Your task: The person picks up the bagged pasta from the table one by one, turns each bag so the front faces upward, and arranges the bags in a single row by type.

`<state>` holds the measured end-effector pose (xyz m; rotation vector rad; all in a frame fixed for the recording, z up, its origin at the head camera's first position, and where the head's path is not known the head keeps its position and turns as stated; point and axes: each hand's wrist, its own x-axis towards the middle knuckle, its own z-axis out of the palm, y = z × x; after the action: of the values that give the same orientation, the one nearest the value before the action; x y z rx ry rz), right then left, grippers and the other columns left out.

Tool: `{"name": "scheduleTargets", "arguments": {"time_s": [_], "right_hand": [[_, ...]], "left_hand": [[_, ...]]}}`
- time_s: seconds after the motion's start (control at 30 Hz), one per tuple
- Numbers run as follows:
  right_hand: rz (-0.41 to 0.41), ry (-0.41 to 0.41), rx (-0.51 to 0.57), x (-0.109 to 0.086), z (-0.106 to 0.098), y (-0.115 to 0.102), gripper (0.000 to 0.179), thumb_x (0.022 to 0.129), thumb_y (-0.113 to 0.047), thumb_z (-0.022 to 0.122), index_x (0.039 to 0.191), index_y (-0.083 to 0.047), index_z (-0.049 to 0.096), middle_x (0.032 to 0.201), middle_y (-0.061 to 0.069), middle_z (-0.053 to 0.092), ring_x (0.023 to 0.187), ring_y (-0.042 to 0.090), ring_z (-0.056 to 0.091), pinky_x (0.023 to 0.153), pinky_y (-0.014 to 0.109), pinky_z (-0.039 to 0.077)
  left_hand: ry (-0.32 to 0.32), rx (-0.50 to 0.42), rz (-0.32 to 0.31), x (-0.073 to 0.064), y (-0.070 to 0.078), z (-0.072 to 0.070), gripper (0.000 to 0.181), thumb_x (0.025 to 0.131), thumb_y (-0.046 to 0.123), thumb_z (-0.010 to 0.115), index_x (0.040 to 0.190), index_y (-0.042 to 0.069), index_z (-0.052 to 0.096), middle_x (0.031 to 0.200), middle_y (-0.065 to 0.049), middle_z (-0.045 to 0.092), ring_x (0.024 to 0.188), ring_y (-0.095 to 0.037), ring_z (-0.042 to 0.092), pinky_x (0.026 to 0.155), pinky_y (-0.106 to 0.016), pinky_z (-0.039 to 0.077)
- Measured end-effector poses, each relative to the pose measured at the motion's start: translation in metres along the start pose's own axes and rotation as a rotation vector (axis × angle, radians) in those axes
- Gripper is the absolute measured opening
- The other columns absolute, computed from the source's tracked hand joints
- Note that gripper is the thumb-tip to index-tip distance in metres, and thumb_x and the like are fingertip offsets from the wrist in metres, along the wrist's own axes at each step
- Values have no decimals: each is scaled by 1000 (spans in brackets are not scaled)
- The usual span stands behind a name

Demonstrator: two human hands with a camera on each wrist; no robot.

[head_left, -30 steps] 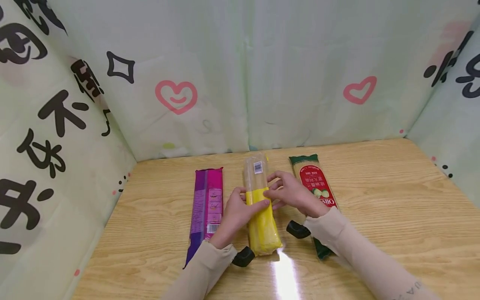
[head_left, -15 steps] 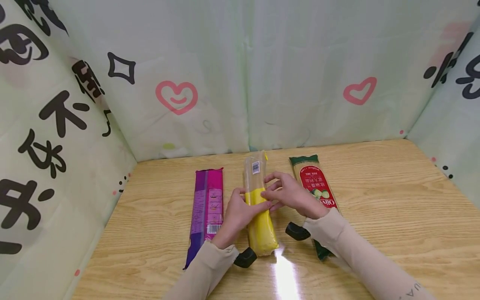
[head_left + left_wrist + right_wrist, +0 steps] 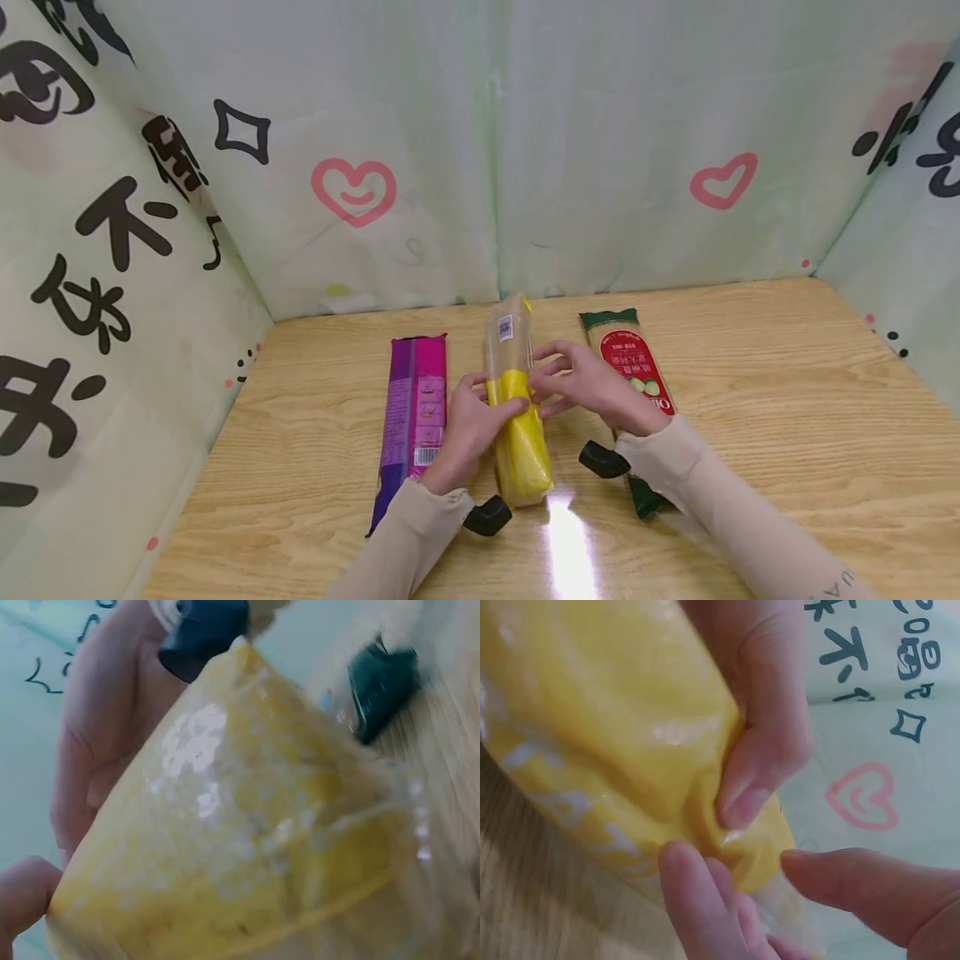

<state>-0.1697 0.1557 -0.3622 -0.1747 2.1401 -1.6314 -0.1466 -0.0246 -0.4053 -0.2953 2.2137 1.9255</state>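
A long yellow-and-clear pasta packet (image 3: pixel 525 442) stands out from the middle of the table, its far end raised a little. My left hand (image 3: pixel 471 421) grips it from the left, thumb across the yellow front and fingers behind. In the right wrist view that thumb (image 3: pixel 754 795) presses the crinkled film. At the packet's right edge, my right hand (image 3: pixel 585 387) touches it with lightly bent, spread fingers (image 3: pixel 694 900). White letters show on the packet's side in that view. The left wrist view shows its yellow end (image 3: pixel 225 795) close up.
A purple-and-pink packet (image 3: pixel 412 417) lies to the left. To the right is a green-and-red spaghetti packet (image 3: pixel 630 358), partly under my right forearm. The wooden table (image 3: pixel 787 400) is enclosed by printed cloth walls (image 3: pixel 600 125). Black wrist mounts (image 3: pixel 487 517) stick out from both sleeves.
The packet has tilted slightly, its far end rising and both ends shifting a little left. My right fingers have slid slightly off its front towards the edge; my left hand keeps its grip.
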Motion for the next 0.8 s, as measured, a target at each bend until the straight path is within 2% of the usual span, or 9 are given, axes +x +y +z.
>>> {"name": "scheduleTargets", "arguments": {"time_s": [0.13,0.3,0.53,0.8], "right_hand": [[7,38,-31,0,-6,-1,64,97,-21,64,144,6,31,129,27,54,102,32,68,88,48,57],[12,35,-20,3,-11,1,66,98,-26,64,145,6,31,134,28,51,110,36,66,94,50,54],[-10,-22,16,8,-13,7,71,98,-32,62,149,4,28,142,29,46,117,36,62,97,51,52],[-13,-81,94,12,-13,13,74,99,-30,61,153,4,23,144,30,46,120,37,59,95,44,55]], "left_hand": [[-4,-88,-42,0,3,-4,73,77,21,80,136,1,41,122,-22,61,98,-28,67,90,-43,57],[-9,-93,-79,1,5,-7,73,77,22,81,136,2,42,124,-20,61,101,-27,67,93,-42,55],[-43,-99,-60,-1,7,-7,74,76,22,81,136,3,43,126,-19,63,103,-26,67,95,-43,54],[-89,-94,-65,-6,9,-5,73,77,24,81,138,5,44,126,-18,64,102,-24,68,92,-39,55]]}}
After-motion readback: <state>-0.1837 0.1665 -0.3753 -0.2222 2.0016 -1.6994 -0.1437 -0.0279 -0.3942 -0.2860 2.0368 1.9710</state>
